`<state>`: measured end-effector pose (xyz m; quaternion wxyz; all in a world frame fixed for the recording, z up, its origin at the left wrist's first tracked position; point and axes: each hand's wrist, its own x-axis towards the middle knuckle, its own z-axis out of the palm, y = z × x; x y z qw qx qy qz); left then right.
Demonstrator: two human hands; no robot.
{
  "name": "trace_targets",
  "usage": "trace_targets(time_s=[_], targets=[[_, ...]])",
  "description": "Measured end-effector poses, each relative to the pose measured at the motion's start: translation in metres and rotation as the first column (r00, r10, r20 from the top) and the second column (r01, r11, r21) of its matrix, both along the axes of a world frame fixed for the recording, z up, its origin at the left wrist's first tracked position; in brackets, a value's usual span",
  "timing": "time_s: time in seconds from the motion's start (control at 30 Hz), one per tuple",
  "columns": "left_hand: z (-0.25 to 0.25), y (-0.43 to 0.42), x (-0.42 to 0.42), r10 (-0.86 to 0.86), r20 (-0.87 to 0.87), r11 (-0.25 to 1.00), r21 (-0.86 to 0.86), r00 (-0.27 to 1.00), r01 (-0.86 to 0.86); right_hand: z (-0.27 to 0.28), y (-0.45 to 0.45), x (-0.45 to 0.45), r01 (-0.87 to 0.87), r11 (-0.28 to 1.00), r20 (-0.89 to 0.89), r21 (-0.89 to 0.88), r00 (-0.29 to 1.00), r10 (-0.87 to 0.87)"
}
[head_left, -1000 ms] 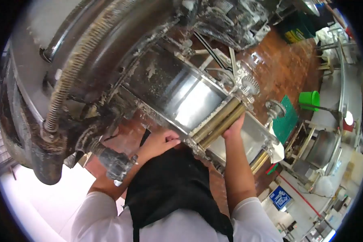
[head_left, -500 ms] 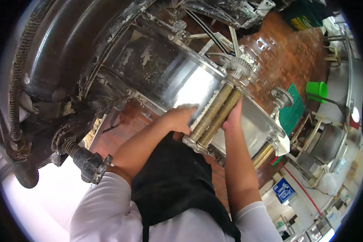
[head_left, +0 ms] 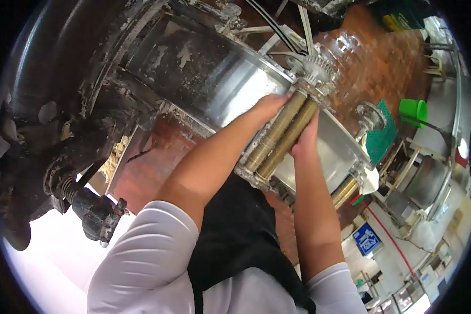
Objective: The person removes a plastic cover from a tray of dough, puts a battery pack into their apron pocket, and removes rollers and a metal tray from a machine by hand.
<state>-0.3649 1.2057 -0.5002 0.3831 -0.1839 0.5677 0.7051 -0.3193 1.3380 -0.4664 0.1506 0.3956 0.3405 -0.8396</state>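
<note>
Two ridged brass-coloured rollers (head_left: pixel 281 137) lie side by side in the machine in front of me. My left hand (head_left: pixel 272 104) reaches over to their far upper end, on the side of the shiny metal tray (head_left: pixel 235 78); its fingertips are hidden behind the rollers. On the other side, my right hand (head_left: pixel 306 137) is against or just under the rollers, with its fingers out of sight. A toothed gear (head_left: pixel 318 69) sits beyond the rollers' upper end. Pale residue lines the rollers' edge.
Large dark machinery (head_left: pixel 42 94) fills the left side, with a knobbed shaft (head_left: pixel 97 212) below it. A second metal tray (head_left: pixel 329 146) slopes away at the right. Farther right are a green bucket (head_left: pixel 413 111), a green mat (head_left: pixel 381 133) and a blue sign (head_left: pixel 366 238).
My left hand has moved from beside the rollers' lower end up along them to the upper end. My right hand stays by the rollers. The view has shifted, and the dark machinery appears farther left.
</note>
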Motion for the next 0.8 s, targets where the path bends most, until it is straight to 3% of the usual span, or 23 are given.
trace_targets(time_s=[0.07,0.13,0.2,0.27,0.33,0.37,0.47,0.5,0.53,0.57,0.6,0.63,0.67,0.7,0.77,0.8], targets=[[-0.004,-0.006,0.013,0.034,0.064,0.988,0.148,0.997,-0.043,0.002,0.0,0.0,0.007,1.0,0.041,0.017,0.999,-0.008],[0.006,-0.024,0.017,-0.162,0.02,0.985,-0.049,0.987,0.163,0.005,-0.002,-0.002,0.016,1.0,0.022,0.008,1.0,-0.016],[0.024,-0.047,0.022,-0.376,-0.03,0.906,-0.22,0.926,0.361,0.002,0.0,0.001,-0.032,0.999,0.028,-0.034,0.999,0.033],[0.017,-0.069,0.028,-0.575,-0.179,0.809,-0.269,0.798,0.523,0.022,-0.002,-0.001,-0.05,0.998,0.055,-0.048,0.997,0.052],[0.04,-0.081,0.035,-0.604,-0.151,0.781,-0.309,0.783,0.543,0.002,0.0,0.001,-0.019,1.0,0.041,-0.021,0.999,0.02],[0.024,-0.089,0.042,-0.568,-0.209,0.812,-0.298,0.796,0.502,0.006,0.0,0.001,0.009,1.0,0.04,-0.01,0.999,-0.008],[0.044,-0.1,0.056,-0.482,-0.137,0.871,-0.176,0.865,0.458,-0.024,-0.002,0.008,0.078,0.996,0.084,0.051,0.993,-0.082],[0.039,-0.103,0.062,-0.483,-0.164,0.875,-0.037,0.86,0.483,-0.029,0.002,0.016,-0.021,0.939,0.093,0.344,0.996,-0.012],[0.056,-0.101,0.065,-0.54,-0.16,0.839,-0.03,0.826,0.543,-0.026,0.003,0.027,-0.108,0.787,0.122,0.608,0.992,0.042],[0.062,-0.098,0.066,-0.627,-0.195,0.779,-0.135,0.754,0.613,-0.008,0.012,0.041,-0.186,0.543,0.109,0.819,0.979,0.171],[0.058,-0.097,0.07,-0.652,-0.218,0.758,-0.16,0.726,0.633,-0.013,0.02,0.054,-0.184,0.583,0.066,0.792,0.974,0.218],[0.078,-0.091,0.066,-0.701,-0.159,0.711,-0.237,0.696,0.662,0.017,0.021,0.069,-0.035,0.427,-0.079,0.904,0.965,0.248],[0.052,-0.098,0.071,-0.682,-0.193,0.731,-0.216,0.705,0.648,0.012,0.025,0.087,0.006,0.344,-0.128,0.939,0.934,0.334],[0.043,-0.099,0.072,-0.739,-0.225,0.669,-0.355,0.635,0.653,0.034,0.031,0.102,-0.21,0.406,0.016,0.889,0.902,0.432],[0.057,-0.093,0.064,-0.751,-0.225,0.656,-0.363,0.621,0.661,0.058,0.037,0.128,-0.404,0.228,0.132,0.886,0.69,0.712],[0.042,-0.096,0.067,-0.75,-0.219,0.654,-0.393,0.624,0.647,0.074,0.036,0.136,-0.479,0.23,0.149,0.847,0.63,0.762]])
